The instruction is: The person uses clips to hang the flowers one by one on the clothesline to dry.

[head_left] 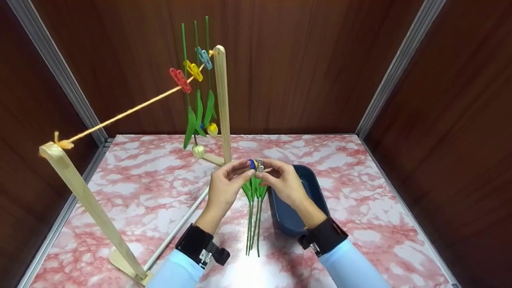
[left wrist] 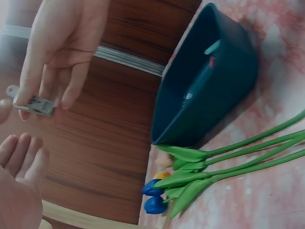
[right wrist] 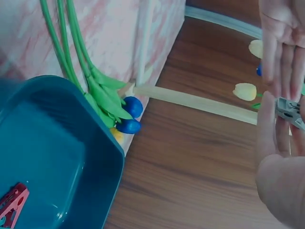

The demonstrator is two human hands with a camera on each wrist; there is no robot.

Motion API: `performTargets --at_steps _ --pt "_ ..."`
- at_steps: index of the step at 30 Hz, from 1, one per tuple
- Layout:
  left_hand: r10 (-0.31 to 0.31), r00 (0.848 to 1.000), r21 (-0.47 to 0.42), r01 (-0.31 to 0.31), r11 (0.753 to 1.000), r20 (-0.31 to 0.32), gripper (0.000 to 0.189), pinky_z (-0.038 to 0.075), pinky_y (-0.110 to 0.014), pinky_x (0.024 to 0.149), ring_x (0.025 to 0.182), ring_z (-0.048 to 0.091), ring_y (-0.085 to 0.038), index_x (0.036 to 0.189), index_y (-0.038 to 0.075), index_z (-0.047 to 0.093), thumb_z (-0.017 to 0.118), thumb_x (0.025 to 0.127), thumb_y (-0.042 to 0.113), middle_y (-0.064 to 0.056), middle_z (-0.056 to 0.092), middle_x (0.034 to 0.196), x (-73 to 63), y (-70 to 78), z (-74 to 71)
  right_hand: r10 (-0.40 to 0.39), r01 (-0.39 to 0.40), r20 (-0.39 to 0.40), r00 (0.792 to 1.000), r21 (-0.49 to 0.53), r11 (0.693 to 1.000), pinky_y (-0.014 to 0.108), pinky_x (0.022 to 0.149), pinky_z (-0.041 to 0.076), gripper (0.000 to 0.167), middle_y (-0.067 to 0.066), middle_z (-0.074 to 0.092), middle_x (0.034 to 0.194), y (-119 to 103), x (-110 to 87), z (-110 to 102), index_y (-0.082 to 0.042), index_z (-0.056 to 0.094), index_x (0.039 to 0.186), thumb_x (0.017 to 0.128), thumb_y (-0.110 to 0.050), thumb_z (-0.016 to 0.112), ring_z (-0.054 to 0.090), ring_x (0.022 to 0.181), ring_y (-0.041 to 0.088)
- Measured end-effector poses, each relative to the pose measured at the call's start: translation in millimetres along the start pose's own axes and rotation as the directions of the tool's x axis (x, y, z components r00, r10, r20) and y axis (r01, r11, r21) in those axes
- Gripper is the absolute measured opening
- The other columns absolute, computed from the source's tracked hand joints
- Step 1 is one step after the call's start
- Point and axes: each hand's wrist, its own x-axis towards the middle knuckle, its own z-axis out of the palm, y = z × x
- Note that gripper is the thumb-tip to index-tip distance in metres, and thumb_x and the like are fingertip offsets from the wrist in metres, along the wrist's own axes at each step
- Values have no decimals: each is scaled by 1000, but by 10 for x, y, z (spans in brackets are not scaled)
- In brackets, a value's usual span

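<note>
My right hand (head_left: pixel 287 185) pinches a grey clothespin (left wrist: pixel 39 105) between thumb and fingers, above the table. Facing it, my left hand (head_left: pixel 227 187) has its fingers loosely bent; its thumb tip is close to the clothespin, and I cannot tell whether they touch. Below the hands lie several artificial tulips (right wrist: pixel 102 95) with green leaves, their stems pointing toward me. Two blue blooms (left wrist: pixel 155 205) and a yellow one (left wrist: pixel 162 175) show. Right of the tulips stands a dark blue bin (head_left: pixel 298 216), with a pinkish-red clothespin (right wrist: pixel 14 202) inside.
A wooden stand with a front post (head_left: pixel 94 212) and a back post (head_left: pixel 223 104) carries a yellow string (head_left: pixel 128 113) on the left. Red (head_left: pixel 181 80), yellow (head_left: pixel 194 72) and blue (head_left: pixel 205 59) clothespins hold three tulips upside down there. Brown panels surround the marbled table (head_left: pixel 372 224).
</note>
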Motion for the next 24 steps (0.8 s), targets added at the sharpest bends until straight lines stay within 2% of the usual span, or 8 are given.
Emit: performTargets --at_steps 7,11,19,24 --pt "-12 999 17 11 1000 51 38 61 -29 93 109 76 -26 125 -10 73 84 90 0 -21 77 118 62 125 -3 -43 43 -23 999 -35 998 33 78 65 24 17 77 107 -2 5 74 7 74 118 94 7 77 75 85 15" --pt "-32 999 35 31 999 36 34 62 -27 89 106 77 -23 122 -6 76 85 90 4 -20 78 115 81 148 1 -51 50 -47 998 -17 999 34 81 65 20 14 77 104 -1 14 105 7 75 111 92 7 79 76 86 15" --pt "-74 997 -25 74 997 5 34 61 -24 85 106 76 -23 120 -8 76 85 89 1 -16 79 113 107 171 6 -12 21 -117 993 71 997 35 82 65 15 10 79 98 -9 25 113 5 78 104 89 5 83 78 89 17" --pt "-94 996 -53 93 994 -3 34 60 -22 84 103 75 -17 121 -6 77 85 89 0 -16 79 114 122 177 9 -14 25 -101 995 110 994 35 80 65 14 10 78 98 -1 27 112 6 77 105 92 4 81 76 87 17"
